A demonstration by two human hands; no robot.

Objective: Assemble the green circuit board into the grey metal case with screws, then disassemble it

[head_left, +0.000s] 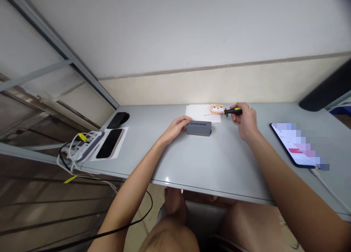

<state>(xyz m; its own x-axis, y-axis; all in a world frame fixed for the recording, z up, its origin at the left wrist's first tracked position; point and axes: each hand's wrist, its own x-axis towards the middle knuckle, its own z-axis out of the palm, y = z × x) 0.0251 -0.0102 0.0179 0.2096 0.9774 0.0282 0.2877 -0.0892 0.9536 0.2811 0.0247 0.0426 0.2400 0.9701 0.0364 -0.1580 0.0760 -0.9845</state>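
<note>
A small dark grey box with a row of vent slots (199, 128) sits on the grey desk. My left hand (178, 127) grips its left end, fingers over the top edge. In my right hand (245, 120) is a screwdriver (229, 111) with a black and yellow handle, its thin shaft pointing left above the desk. The tip hovers beyond the box, apart from it. Behind the shaft lies an orange and white animal-face item (217, 109), partly on white paper (196, 110).
At left are a power strip (90, 146) with cables, a dark phone (109, 143) on white paper, and a black object (117, 119). A lit phone (294, 146) on a charging cable lies at right. A wall (170, 87) runs along the back, near a black cylinder (323, 87).
</note>
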